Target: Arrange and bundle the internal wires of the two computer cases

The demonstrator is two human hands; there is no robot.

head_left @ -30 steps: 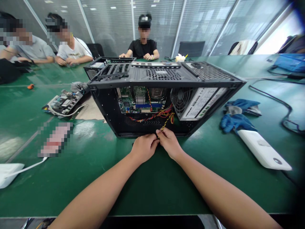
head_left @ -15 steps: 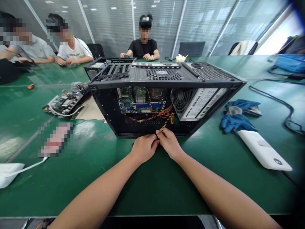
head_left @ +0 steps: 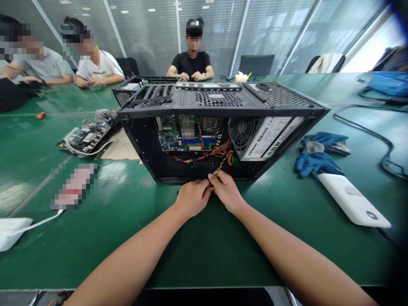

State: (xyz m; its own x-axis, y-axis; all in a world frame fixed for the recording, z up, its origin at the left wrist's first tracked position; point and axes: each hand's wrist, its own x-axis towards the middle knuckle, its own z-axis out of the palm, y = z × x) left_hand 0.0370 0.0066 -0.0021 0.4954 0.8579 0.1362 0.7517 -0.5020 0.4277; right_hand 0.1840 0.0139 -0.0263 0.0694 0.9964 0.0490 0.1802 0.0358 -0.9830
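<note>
Before me a black computer case lies with its open side facing me. Inside are a green motherboard, a bundle of coloured wires and a power supply with a fan. A twisted yellow-and-black cable runs down from the bundle to my fingers at the case's near edge. My right hand is closed, pinching that cable between thumb and fingers. My left hand is closed right against it, its fingertips meeting the right hand's; what they grip is hidden behind the knuckles.
To the left lie a loose circuit board, a blurred-out phone and a white charger. On the right are blue gloves, a white power bank and a black cable. Several people sit across the green table.
My hands and the cable stay in place. Across the table, a person in a black shirt has drawn one hand inward, toward the other hand.
</note>
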